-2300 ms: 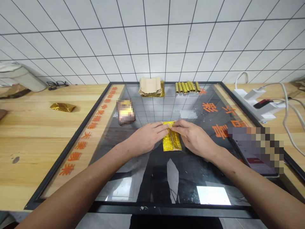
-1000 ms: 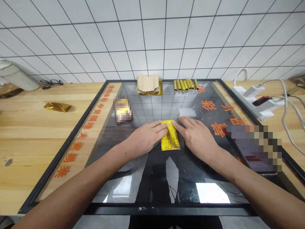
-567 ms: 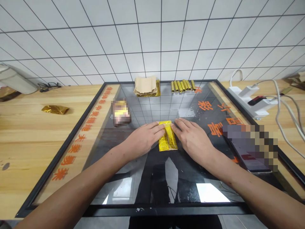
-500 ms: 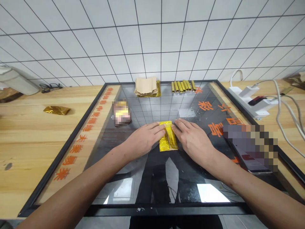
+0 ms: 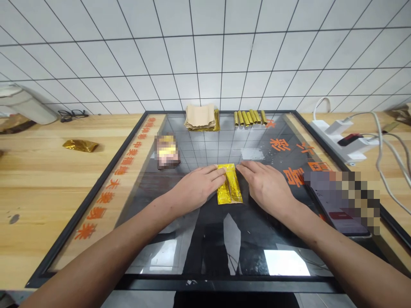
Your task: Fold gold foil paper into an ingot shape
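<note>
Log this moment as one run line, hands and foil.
left hand: flat on folded gold foil packet | right hand: flat against its upper right edge | beyond: gold foil rolls

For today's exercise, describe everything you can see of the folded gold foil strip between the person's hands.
The folded gold foil strip is a narrow, shiny, crinkled rectangle with a lengthwise fold down its middle and a thin tan edge along its lower right side. It lies flat on the glass tabletop, its length pointing away from the person, slightly tilted. The fingers of the left hand rest on its upper left part; the fingers of the right hand reach its upper right edge.
</note>
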`<state>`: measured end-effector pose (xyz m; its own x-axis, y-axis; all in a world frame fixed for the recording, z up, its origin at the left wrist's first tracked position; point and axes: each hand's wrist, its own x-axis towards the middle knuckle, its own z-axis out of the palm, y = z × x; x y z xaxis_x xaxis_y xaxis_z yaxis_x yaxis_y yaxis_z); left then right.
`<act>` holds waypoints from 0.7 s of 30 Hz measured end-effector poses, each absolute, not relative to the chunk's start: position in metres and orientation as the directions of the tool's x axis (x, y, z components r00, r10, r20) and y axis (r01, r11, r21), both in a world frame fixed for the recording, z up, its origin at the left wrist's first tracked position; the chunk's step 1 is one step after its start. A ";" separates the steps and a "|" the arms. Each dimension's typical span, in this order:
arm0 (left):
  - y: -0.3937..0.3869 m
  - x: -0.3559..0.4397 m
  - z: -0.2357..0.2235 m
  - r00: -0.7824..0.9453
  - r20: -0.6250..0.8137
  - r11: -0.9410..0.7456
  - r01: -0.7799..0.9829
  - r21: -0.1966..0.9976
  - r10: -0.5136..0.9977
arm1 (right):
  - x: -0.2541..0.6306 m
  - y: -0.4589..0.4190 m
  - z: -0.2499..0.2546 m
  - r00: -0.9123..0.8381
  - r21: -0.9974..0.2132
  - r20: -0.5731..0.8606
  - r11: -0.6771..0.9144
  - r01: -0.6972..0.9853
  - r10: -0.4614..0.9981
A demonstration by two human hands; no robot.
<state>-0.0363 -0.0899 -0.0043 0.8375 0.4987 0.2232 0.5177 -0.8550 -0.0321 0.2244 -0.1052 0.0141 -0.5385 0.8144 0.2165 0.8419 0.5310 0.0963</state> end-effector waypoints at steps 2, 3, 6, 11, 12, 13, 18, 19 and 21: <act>-0.090 -0.037 -0.005 0.836 0.221 -0.853 0.521 -0.027 0.503 | 0.226 -0.101 0.012 -0.537 0.117 0.237 0.525 0.843 0.810; -0.090 -0.037 -0.006 0.835 0.217 -0.853 0.522 -0.025 0.505 | 0.226 -0.100 0.011 -0.541 0.129 0.234 0.526 0.841 0.808; -0.090 -0.037 -0.006 0.837 0.199 -0.852 0.523 -0.019 0.509 | 0.225 -0.096 0.012 -0.544 0.149 0.195 0.523 0.839 0.816; -0.090 -0.037 -0.004 0.838 0.190 -0.853 0.521 -0.005 0.511 | 0.218 -0.095 0.020 -0.533 0.161 0.133 0.512 0.844 0.836; -0.090 -0.037 -0.004 0.838 0.194 -0.854 0.521 -0.006 0.510 | 0.217 -0.096 0.021 -0.530 0.164 0.125 0.509 0.845 0.839; -0.090 -0.037 -0.004 0.838 0.198 -0.854 0.520 -0.008 0.508 | 0.215 -0.096 0.022 -0.526 0.167 0.122 0.505 0.847 0.842; -0.091 -0.037 -0.004 0.833 0.212 -0.851 0.525 -0.011 0.511 | 0.217 -0.100 0.020 -0.512 0.158 0.129 0.492 0.856 0.849; -0.091 -0.037 -0.004 0.830 0.214 -0.849 0.528 -0.006 0.515 | 0.218 -0.101 0.020 -0.512 0.152 0.135 0.493 0.857 0.848; -0.092 -0.037 -0.003 0.822 0.216 -0.844 0.537 0.011 0.526 | 0.219 -0.101 0.017 -0.516 0.125 0.169 0.501 0.856 0.840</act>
